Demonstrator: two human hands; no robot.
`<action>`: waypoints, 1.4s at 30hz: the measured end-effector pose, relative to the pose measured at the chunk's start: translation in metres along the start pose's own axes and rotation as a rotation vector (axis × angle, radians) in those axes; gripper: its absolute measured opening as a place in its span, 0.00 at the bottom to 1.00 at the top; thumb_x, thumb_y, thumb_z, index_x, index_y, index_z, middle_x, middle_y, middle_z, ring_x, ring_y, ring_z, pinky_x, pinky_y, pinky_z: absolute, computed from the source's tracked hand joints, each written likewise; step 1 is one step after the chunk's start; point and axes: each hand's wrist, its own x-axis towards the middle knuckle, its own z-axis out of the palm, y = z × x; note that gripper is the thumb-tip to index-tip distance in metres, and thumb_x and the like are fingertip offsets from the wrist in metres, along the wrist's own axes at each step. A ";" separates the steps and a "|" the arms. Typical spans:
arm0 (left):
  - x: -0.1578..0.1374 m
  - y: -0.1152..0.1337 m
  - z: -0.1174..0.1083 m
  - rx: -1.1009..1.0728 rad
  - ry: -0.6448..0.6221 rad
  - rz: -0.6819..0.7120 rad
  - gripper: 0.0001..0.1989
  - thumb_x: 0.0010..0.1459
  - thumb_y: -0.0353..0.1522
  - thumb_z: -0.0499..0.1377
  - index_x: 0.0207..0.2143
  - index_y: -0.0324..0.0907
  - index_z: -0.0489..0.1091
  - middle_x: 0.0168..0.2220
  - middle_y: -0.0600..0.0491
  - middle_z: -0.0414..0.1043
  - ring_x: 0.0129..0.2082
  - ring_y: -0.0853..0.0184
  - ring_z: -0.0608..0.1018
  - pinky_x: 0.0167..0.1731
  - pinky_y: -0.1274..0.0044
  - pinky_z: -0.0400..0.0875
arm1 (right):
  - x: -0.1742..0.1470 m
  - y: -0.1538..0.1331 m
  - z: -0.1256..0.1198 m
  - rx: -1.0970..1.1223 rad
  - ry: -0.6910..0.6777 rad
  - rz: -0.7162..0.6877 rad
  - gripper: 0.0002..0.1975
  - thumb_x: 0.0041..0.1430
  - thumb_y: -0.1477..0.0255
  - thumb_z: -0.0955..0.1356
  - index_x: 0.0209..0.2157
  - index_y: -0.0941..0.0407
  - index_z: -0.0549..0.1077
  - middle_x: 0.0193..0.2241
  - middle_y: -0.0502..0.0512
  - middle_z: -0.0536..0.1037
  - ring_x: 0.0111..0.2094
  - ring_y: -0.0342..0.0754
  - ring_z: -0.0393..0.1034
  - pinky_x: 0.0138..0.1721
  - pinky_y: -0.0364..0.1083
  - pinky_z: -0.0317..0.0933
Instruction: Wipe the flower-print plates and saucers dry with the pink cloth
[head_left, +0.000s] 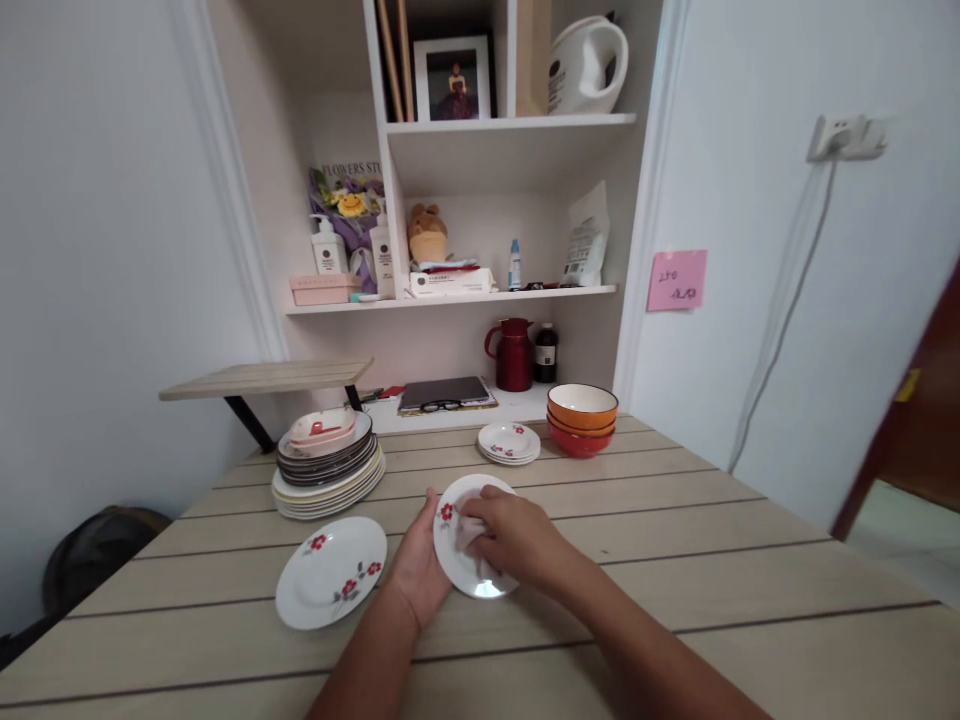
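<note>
A small white plate [454,550] with red flowers is held up over the table, tilted toward me. My left hand [421,560] grips it by its left edge, thumb along the rim and the other fingers hidden beneath. Across the plate's face, my right hand [517,535] is closed on a crumpled white tissue [471,530], pressed against the surface. To the left lies a larger white flowered plate [330,575], flat on the table. Beyond my hands sits a short stack of small flowered plates [510,440].
Orange and red bowls [583,410] are stacked at the back right. A tall pile of plates [328,465] stands at the left, near a small raised wooden shelf [266,378]. Behind the slatted table [675,600], a cabinet holds a red jug [514,355] and a laptop [442,393].
</note>
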 end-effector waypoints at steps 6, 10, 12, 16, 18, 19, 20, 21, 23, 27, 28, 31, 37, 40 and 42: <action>0.000 0.004 -0.006 0.037 0.033 -0.034 0.25 0.62 0.43 0.52 0.50 0.32 0.70 0.39 0.42 0.79 0.41 0.55 0.80 0.45 0.67 0.69 | -0.003 -0.010 0.004 -0.010 -0.045 -0.102 0.11 0.51 0.70 0.67 0.39 0.51 0.75 0.39 0.52 0.74 0.37 0.47 0.68 0.32 0.43 0.51; 0.000 0.004 -0.006 0.073 0.077 -0.056 0.24 0.62 0.43 0.53 0.50 0.33 0.69 0.39 0.43 0.79 0.40 0.56 0.80 0.45 0.68 0.70 | -0.001 -0.015 0.007 0.007 -0.039 -0.114 0.10 0.53 0.69 0.67 0.39 0.51 0.75 0.40 0.52 0.73 0.36 0.47 0.68 0.31 0.43 0.51; 0.000 0.005 -0.005 0.081 0.089 -0.068 0.24 0.62 0.44 0.52 0.49 0.33 0.70 0.38 0.43 0.79 0.40 0.57 0.80 0.45 0.68 0.70 | 0.000 -0.015 0.008 0.018 -0.022 -0.095 0.10 0.53 0.69 0.67 0.39 0.52 0.75 0.40 0.52 0.73 0.37 0.47 0.68 0.31 0.43 0.52; 0.000 0.005 -0.003 0.089 0.116 -0.054 0.21 0.62 0.43 0.53 0.44 0.34 0.72 0.35 0.45 0.79 0.38 0.58 0.80 0.45 0.68 0.71 | 0.001 -0.014 0.010 0.056 0.050 -0.069 0.11 0.54 0.70 0.67 0.40 0.51 0.75 0.40 0.52 0.73 0.37 0.47 0.68 0.34 0.43 0.54; -0.001 0.006 -0.004 0.080 0.141 -0.035 0.18 0.62 0.40 0.54 0.40 0.34 0.74 0.32 0.47 0.79 0.35 0.61 0.80 0.43 0.71 0.72 | 0.001 -0.015 0.012 0.085 0.079 -0.078 0.11 0.54 0.70 0.67 0.41 0.51 0.75 0.39 0.52 0.73 0.37 0.47 0.67 0.35 0.44 0.54; -0.001 0.007 -0.004 0.073 0.159 -0.027 0.16 0.62 0.39 0.54 0.37 0.35 0.74 0.30 0.48 0.79 0.32 0.63 0.80 0.41 0.73 0.72 | 0.001 -0.016 0.013 0.101 0.090 -0.087 0.12 0.54 0.71 0.67 0.42 0.50 0.75 0.40 0.51 0.73 0.38 0.47 0.68 0.36 0.44 0.54; 0.000 0.007 -0.005 0.070 0.176 -0.021 0.15 0.62 0.38 0.54 0.35 0.35 0.74 0.28 0.50 0.79 0.30 0.65 0.80 0.39 0.74 0.72 | 0.001 -0.017 0.014 0.116 0.105 -0.099 0.12 0.55 0.71 0.67 0.42 0.49 0.74 0.40 0.51 0.72 0.38 0.47 0.68 0.36 0.43 0.54; 0.001 0.007 -0.006 0.071 0.188 -0.018 0.14 0.63 0.36 0.54 0.34 0.35 0.74 0.27 0.50 0.78 0.27 0.67 0.79 0.38 0.76 0.73 | 0.002 -0.017 0.016 0.126 0.122 -0.110 0.12 0.55 0.71 0.67 0.43 0.49 0.74 0.40 0.51 0.72 0.39 0.47 0.68 0.37 0.43 0.54; 0.004 0.006 -0.008 0.080 0.182 -0.027 0.14 0.63 0.35 0.54 0.34 0.35 0.74 0.26 0.51 0.78 0.25 0.68 0.78 0.37 0.76 0.73 | 0.003 -0.017 0.017 0.133 0.166 -0.118 0.12 0.56 0.70 0.67 0.43 0.48 0.74 0.41 0.50 0.71 0.40 0.47 0.67 0.37 0.43 0.55; 0.011 0.001 -0.009 0.057 0.077 -0.050 0.15 0.63 0.38 0.53 0.42 0.36 0.73 0.36 0.48 0.79 0.36 0.63 0.80 0.46 0.71 0.70 | 0.009 -0.011 0.016 0.161 0.236 -0.042 0.12 0.58 0.67 0.67 0.45 0.49 0.74 0.42 0.51 0.69 0.40 0.46 0.67 0.37 0.43 0.54; 0.011 0.000 -0.008 0.050 0.059 -0.049 0.16 0.63 0.39 0.53 0.44 0.36 0.72 0.38 0.48 0.79 0.38 0.62 0.80 0.47 0.70 0.70 | 0.009 -0.010 0.015 0.164 0.233 -0.017 0.12 0.59 0.66 0.67 0.45 0.49 0.74 0.42 0.51 0.69 0.39 0.46 0.67 0.36 0.43 0.54; 0.009 -0.002 -0.004 0.047 0.034 -0.042 0.19 0.62 0.41 0.54 0.49 0.38 0.70 0.42 0.47 0.79 0.41 0.60 0.79 0.49 0.69 0.68 | 0.008 -0.010 0.010 0.121 0.203 0.023 0.11 0.58 0.65 0.67 0.43 0.50 0.75 0.41 0.51 0.68 0.38 0.46 0.66 0.34 0.42 0.53; 0.004 -0.001 -0.002 0.076 0.002 -0.040 0.25 0.60 0.45 0.54 0.52 0.36 0.69 0.42 0.44 0.79 0.42 0.58 0.79 0.48 0.68 0.68 | 0.000 -0.012 0.003 -0.002 0.165 0.045 0.10 0.58 0.69 0.66 0.42 0.48 0.75 0.40 0.51 0.70 0.37 0.46 0.67 0.31 0.43 0.51; 0.006 0.000 -0.007 0.080 -0.006 -0.050 0.25 0.60 0.45 0.54 0.51 0.36 0.69 0.41 0.43 0.79 0.42 0.57 0.79 0.48 0.68 0.68 | -0.002 -0.010 0.003 -0.054 0.123 -0.005 0.13 0.57 0.71 0.65 0.43 0.47 0.75 0.38 0.51 0.71 0.37 0.47 0.67 0.31 0.43 0.50; 0.007 0.001 -0.009 0.083 -0.008 -0.066 0.25 0.60 0.45 0.54 0.51 0.35 0.69 0.41 0.43 0.79 0.42 0.57 0.79 0.47 0.68 0.68 | -0.003 -0.009 0.004 -0.074 0.120 -0.045 0.14 0.56 0.72 0.65 0.44 0.47 0.74 0.37 0.51 0.71 0.39 0.47 0.66 0.32 0.43 0.50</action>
